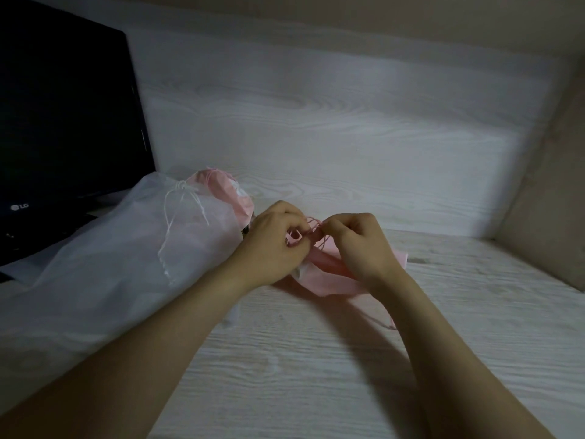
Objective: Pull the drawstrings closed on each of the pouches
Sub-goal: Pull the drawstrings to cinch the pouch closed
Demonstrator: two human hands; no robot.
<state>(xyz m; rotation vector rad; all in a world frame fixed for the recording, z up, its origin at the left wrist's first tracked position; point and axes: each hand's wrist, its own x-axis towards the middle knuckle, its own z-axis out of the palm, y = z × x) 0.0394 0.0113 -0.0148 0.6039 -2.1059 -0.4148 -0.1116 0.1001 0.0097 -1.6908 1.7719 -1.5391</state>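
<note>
A pink pouch [329, 277] lies on the whitish wood-grain table [316, 359], under my two hands. My left hand [273, 245] and my right hand [351, 240] meet over its gathered mouth, and both pinch its pink drawstring [313, 224]. To the left lies a large white translucent pouch [110, 264], its neck cinched, with a white drawstring [183, 198] hanging loose across it. Behind that one a second pink pouch [228, 191] shows partly, its mouth hidden.
A dark LG laptop [63, 122] stands open at the far left, its base partly under the white pouch. A wood-grain back panel [316, 122] and a beige side wall [544, 201] enclose the table at the rear and right.
</note>
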